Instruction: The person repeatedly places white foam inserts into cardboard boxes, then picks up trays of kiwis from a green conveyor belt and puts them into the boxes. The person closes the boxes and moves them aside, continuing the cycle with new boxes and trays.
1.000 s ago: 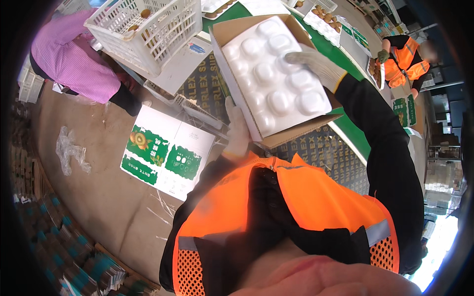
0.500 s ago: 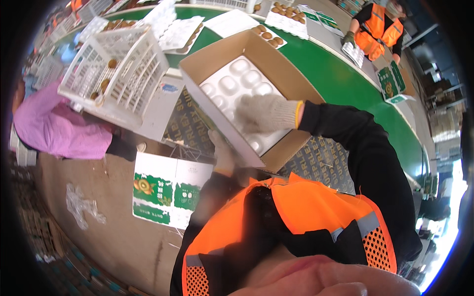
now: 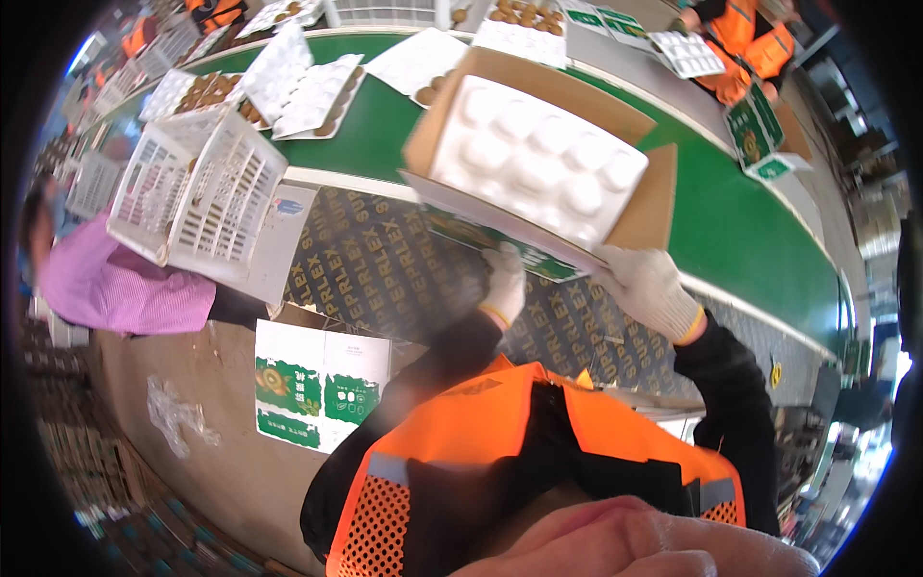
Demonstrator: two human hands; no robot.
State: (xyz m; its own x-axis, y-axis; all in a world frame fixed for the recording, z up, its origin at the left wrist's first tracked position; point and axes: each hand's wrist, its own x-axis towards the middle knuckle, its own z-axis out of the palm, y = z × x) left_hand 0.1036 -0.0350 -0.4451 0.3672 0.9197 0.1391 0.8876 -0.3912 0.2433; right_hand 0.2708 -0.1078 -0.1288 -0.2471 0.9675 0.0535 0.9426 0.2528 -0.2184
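Observation:
An open cardboard box [image 3: 659, 207] stands tilted in front of me, brown inside, with green print on its near wall. A white foam tray [image 3: 538, 159] with rounded bumps lies in it, its near edge close to the rim. My right hand [image 3: 649, 293], in a pale knitted glove, is closed around the near right corner of the box. My left hand [image 3: 505, 284], gloved too, rests against the near wall with its fingers stretched upward. What the left palm touches is hidden.
A green conveyor belt [image 3: 740, 221] runs behind the box, bearing trays of brown kiwifruit [image 3: 527, 17]. A white plastic crate [image 3: 216, 192] stands at left beside a person in a pink sleeve [image 3: 125, 279]. A white-and-green carton [image 3: 322, 385] is below. Another person in an orange vest [image 3: 745, 48] holds a tray.
The box has moved up and right, over the belt's near edge. My right hand has left the tray inside and taken the near right corner. My left hand has shifted right along the near wall.

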